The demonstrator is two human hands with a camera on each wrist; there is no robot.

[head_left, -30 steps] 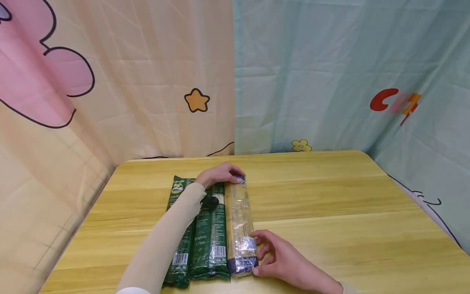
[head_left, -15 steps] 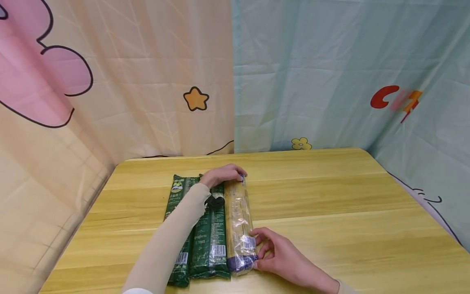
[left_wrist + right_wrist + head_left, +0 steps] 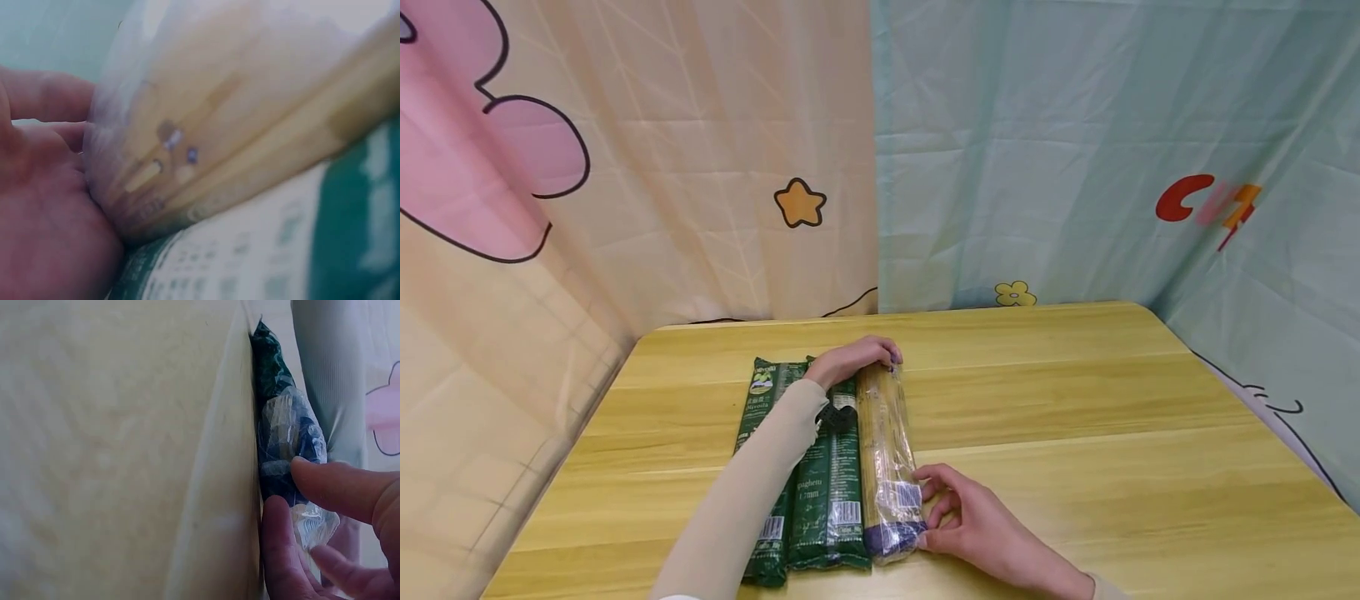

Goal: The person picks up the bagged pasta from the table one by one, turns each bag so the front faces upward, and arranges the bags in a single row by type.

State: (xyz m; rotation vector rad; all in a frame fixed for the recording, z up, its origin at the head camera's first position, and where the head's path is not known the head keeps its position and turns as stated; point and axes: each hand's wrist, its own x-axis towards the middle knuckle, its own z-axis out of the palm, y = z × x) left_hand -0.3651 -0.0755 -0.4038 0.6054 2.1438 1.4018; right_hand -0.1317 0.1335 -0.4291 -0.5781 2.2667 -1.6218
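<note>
A clear pack of spaghetti [image 3: 883, 442] with a purple band at its near end lies lengthwise on the table. My left hand [image 3: 859, 357] holds its far end, fingers bent over the tip. In the left wrist view, the palm [image 3: 56, 206] is up against the see-through wrapper [image 3: 187, 112]. At the near right corner my right hand [image 3: 973, 525] grips the pack between thumb and fingers. The right wrist view shows the thumb [image 3: 337, 487] on the crinkled end of the wrapper [image 3: 290, 434]. Directly left lies a green spaghetti packet [image 3: 827, 500], partly under my left wrist.
Another green packet [image 3: 767, 550] lies farther left, partly hidden by my left sleeve [image 3: 745, 492]. All packs rest side by side on a wooden table [image 3: 1075, 400]. Printed curtains [image 3: 1037, 150] hang behind the table's far edge and at both sides.
My left hand has shifted slightly right, farther over the pack's far end, covering its purple tip. The clear wrapper's glare has changed. My right hand stays at the near corner.
</note>
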